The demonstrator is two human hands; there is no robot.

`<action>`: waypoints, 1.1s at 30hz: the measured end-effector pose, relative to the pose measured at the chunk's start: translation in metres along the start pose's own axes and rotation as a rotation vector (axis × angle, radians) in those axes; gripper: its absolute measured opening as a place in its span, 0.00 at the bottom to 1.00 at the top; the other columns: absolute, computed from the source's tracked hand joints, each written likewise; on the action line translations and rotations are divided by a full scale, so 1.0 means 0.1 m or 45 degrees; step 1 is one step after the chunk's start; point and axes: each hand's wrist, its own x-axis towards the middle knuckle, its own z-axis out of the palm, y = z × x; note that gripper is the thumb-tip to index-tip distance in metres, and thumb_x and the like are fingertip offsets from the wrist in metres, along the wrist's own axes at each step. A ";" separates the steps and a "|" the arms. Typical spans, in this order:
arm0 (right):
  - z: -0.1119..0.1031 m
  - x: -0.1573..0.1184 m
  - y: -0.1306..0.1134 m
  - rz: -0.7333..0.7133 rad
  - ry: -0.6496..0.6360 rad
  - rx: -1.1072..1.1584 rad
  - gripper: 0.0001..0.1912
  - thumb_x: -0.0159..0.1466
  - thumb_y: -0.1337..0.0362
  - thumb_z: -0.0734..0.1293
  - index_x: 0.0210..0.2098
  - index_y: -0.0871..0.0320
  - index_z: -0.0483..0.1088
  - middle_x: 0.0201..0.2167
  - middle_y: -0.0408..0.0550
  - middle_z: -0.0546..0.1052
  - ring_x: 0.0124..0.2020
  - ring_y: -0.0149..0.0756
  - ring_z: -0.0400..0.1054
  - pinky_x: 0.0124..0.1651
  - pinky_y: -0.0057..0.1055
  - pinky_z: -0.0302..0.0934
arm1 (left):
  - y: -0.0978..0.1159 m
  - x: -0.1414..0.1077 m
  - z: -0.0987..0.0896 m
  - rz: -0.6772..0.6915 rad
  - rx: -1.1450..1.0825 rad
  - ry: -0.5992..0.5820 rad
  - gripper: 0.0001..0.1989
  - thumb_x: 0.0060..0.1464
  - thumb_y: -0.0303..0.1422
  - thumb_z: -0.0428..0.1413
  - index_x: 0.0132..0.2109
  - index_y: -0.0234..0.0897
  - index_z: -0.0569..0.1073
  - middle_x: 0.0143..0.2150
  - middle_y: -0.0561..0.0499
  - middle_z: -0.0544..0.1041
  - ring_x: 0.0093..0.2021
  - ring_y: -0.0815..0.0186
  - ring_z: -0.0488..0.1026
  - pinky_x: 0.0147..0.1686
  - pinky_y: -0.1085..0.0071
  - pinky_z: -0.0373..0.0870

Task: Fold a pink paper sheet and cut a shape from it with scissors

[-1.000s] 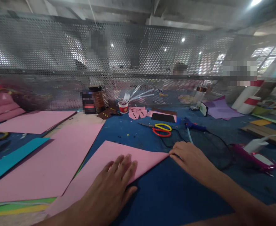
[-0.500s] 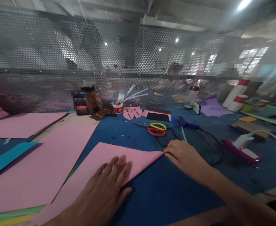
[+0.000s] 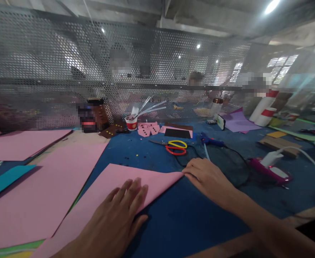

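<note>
The person's left hand point(image 3: 117, 216) rests flat and spread on a pink sheet point(image 3: 113, 175), while the right hand point(image 3: 207, 177), well apart from it, pinches the sheet's tapered tip. The sheet, plain, matte and smooth, lies on a blue tabletop point(image 3: 186, 215) flecked with small scraps point(image 3: 137, 155); beyond it, a grey perforated screen point(image 3: 157, 62) stands under a beamed ceiling point(image 3: 135, 9) with a bright lamp point(image 3: 272, 6).

Your pink sheet point(image 3: 157, 181), plain and matte, lies mostly flat in front of you on the blue counter point(image 3: 173, 222). Its right end narrows to a point where the surface curves slightly, while its left edge runs diagonally back towards you.
</note>
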 end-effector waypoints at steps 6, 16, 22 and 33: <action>-0.04 -0.01 -0.04 -0.066 -0.049 -0.033 0.08 0.69 0.67 0.60 0.40 0.55 0.72 0.39 0.46 0.73 0.41 0.37 0.65 0.44 0.37 0.54 | -0.01 -0.01 0.03 0.005 -0.010 0.019 0.29 0.63 0.50 0.45 0.66 0.44 0.60 0.67 0.44 0.61 0.65 0.47 0.59 0.56 0.51 0.65; -0.03 -0.02 -0.02 -0.074 -0.051 -0.062 0.10 0.69 0.68 0.59 0.43 0.55 0.71 0.42 0.48 0.72 0.41 0.38 0.65 0.44 0.37 0.53 | -0.01 -0.02 0.04 -0.001 -0.030 0.060 0.29 0.63 0.49 0.45 0.67 0.45 0.59 0.68 0.45 0.60 0.65 0.47 0.59 0.57 0.51 0.63; -0.04 -0.01 -0.03 -0.087 -0.054 -0.076 0.10 0.69 0.67 0.60 0.47 0.54 0.71 0.41 0.48 0.73 0.41 0.37 0.65 0.43 0.36 0.54 | -0.01 -0.01 0.05 -0.003 -0.030 0.045 0.29 0.64 0.49 0.45 0.67 0.45 0.59 0.68 0.45 0.60 0.66 0.48 0.58 0.57 0.51 0.63; -0.04 0.00 -0.03 -0.130 -0.053 -0.100 0.10 0.68 0.68 0.61 0.45 0.53 0.72 0.41 0.47 0.74 0.40 0.35 0.64 0.41 0.34 0.53 | -0.01 -0.01 0.02 0.009 -0.051 0.043 0.28 0.64 0.49 0.45 0.67 0.45 0.59 0.68 0.44 0.60 0.65 0.47 0.59 0.57 0.51 0.63</action>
